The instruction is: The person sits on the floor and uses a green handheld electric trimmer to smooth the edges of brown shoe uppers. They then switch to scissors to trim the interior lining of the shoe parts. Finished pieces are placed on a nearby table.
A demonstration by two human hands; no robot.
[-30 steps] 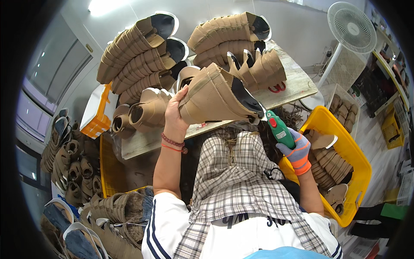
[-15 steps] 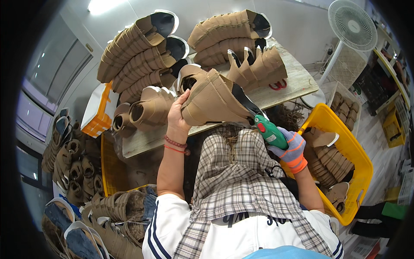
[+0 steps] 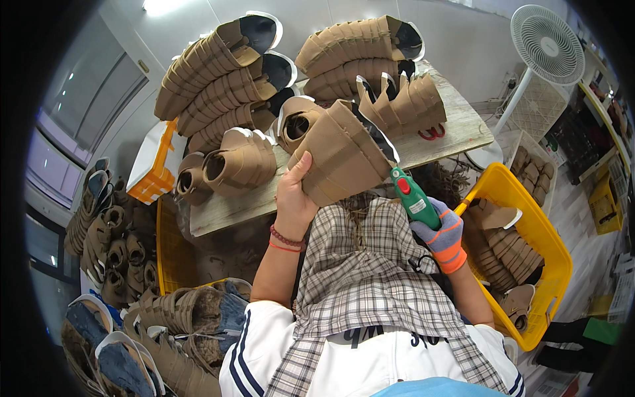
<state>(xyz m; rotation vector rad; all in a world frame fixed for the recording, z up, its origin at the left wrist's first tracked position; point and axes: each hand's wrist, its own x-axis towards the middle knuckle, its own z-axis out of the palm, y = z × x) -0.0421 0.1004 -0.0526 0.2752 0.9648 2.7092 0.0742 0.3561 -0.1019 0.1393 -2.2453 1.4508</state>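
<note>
Head view: compared to a second ago, my right hand (image 3: 442, 233), in its grey and orange glove, has slid up so the green tool (image 3: 411, 197) now meets the lower edge of the tan shoe upper stack (image 3: 340, 153). My left hand (image 3: 296, 196) hasn't budged, its grip wrapped round the stack's left end, just above the bench (image 3: 456, 129) edge at roughly 12 o'clock. Right grip is clenched on the tool. The tool's tip is hidden behind the stack. The yellow crate (image 3: 529, 231) sits at 3 o'clock.
</note>
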